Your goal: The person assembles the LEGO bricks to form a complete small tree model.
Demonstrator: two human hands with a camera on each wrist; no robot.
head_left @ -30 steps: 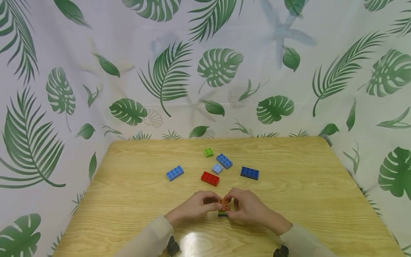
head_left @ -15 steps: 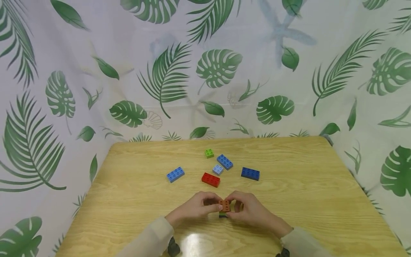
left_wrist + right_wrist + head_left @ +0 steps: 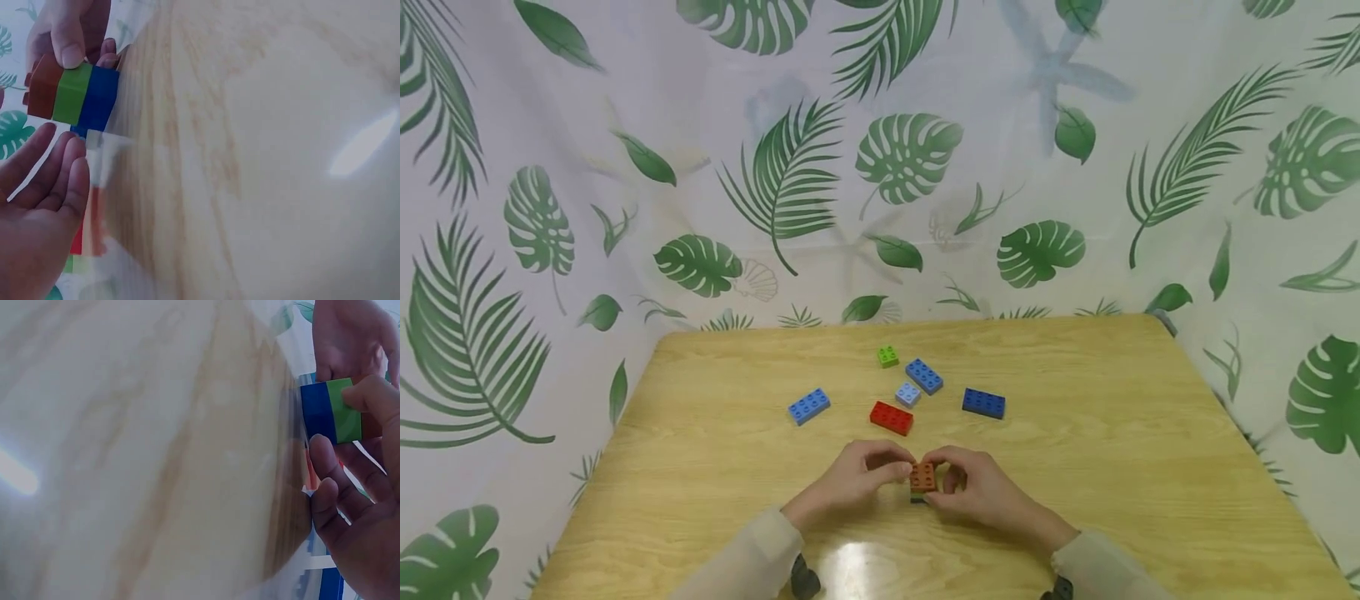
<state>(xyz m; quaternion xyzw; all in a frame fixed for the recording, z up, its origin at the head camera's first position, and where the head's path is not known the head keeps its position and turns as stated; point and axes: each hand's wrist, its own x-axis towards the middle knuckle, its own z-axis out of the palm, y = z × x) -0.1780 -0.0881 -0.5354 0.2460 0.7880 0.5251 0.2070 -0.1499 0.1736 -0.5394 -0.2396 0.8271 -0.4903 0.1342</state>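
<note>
Three bricks are joined in a stack on the table in the head view: an orange brick [image 3: 922, 477] on top, a green brick [image 3: 72, 95] in the middle and a blue brick [image 3: 99, 99] at the bottom. My right hand [image 3: 981, 490] pinches the stack from the right, its thumb against the green brick. At the left side my left hand [image 3: 865, 479] holds its fingers loosely around the stack, thumb apart from the orange brick. In the left wrist view its fingertips [image 3: 76, 147] lie just beside the stack.
Beyond the hands lie a red brick [image 3: 892, 418], a small light blue brick [image 3: 907, 394], a lime green brick [image 3: 888, 357] and blue bricks to the left [image 3: 809, 407], middle [image 3: 924, 376] and right [image 3: 983, 403]. A leaf-patterned cloth [image 3: 820, 292] hangs behind the wooden table [image 3: 700, 467].
My left thumb has drawn back leftward from the orange brick, showing more of its top. My right hand keeps its pinch, and the loose bricks lie as before.
</note>
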